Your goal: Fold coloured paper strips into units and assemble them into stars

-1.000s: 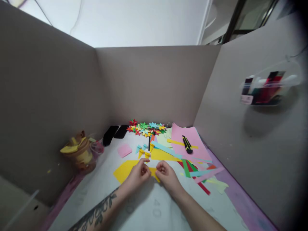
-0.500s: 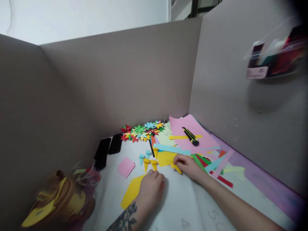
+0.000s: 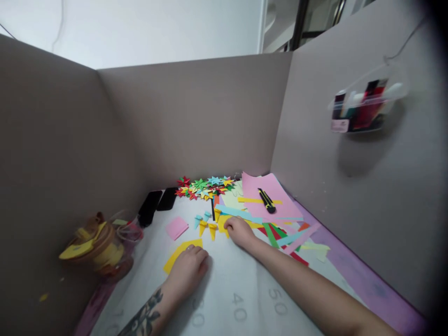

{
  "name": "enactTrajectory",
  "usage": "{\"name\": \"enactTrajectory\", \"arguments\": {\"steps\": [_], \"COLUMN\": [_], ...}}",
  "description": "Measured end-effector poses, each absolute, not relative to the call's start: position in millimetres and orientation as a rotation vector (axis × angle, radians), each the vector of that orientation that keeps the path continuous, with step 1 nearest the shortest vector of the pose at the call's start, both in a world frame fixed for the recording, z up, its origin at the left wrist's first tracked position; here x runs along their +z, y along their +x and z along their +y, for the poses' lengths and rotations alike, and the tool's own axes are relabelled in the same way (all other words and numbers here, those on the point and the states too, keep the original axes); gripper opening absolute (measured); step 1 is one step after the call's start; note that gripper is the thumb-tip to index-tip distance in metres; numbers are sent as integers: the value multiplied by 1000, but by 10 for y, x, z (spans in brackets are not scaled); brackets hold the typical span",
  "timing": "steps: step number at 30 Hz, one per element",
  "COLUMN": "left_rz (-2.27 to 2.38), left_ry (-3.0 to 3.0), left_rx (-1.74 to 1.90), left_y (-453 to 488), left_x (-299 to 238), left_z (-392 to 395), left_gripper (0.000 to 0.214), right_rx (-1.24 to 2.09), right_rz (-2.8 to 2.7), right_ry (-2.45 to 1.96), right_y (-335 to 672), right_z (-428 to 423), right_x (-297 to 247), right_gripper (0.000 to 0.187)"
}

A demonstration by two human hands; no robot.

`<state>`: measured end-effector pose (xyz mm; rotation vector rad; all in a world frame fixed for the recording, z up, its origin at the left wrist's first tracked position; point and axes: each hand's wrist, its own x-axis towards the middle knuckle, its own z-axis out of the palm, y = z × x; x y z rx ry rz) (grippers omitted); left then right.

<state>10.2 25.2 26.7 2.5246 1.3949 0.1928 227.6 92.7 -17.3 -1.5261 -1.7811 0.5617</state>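
My right hand [image 3: 241, 232] is closed in a pinch at a folded yellow paper piece [image 3: 226, 232], which its fingers partly cover. Just left of it stand two small folded yellow paper pieces [image 3: 212, 229], with two light blue ones [image 3: 198, 220] behind them. My left hand [image 3: 189, 267] lies low on the white mat [image 3: 224, 280], fingers loosely bent, at the edge of a yellow paper sheet [image 3: 175, 255]. I see nothing held in it. A pink folded paper square [image 3: 177, 228] lies beyond that sheet.
Colourful paper stars [image 3: 203, 186] are heaped by the back panel. A cutter knife [image 3: 267, 200] lies on pink paper [image 3: 290, 205]. Paper strips [image 3: 280, 238] spread at right. Two black phones [image 3: 150, 207] and a brown-yellow pot-like object [image 3: 94, 247] stand left; a clear pouch [image 3: 364, 107] hangs right.
The view has shifted, so the table things appear further left and the pouch lower. My right hand has closed further around the folded yellow piece; my left hand remains by the yellow sheet.
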Motion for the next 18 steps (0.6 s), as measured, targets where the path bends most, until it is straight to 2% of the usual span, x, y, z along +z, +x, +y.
{"name": "enactTrajectory", "arguments": {"steps": [6, 11, 13, 18], "left_rz": [1661, 1887, 1924, 1810], "left_ry": [2328, 2097, 1997, 1782], "left_rx": [428, 313, 247, 325], "left_y": [-225, -362, -383, -433], "left_x": [212, 44, 22, 30], "left_z": [475, 561, 555, 588], "left_gripper": [19, 48, 53, 33], "right_rx": [430, 468, 485, 557], "right_rz": [-1892, -1826, -1846, -1949], "right_ry": [-1439, -1301, -1267, -1158], "right_y": [2392, 2481, 2473, 2402], "right_z": [871, 851, 832, 782], "right_x": [-332, -349, -335, -300], "right_gripper": [28, 28, 26, 25]}}
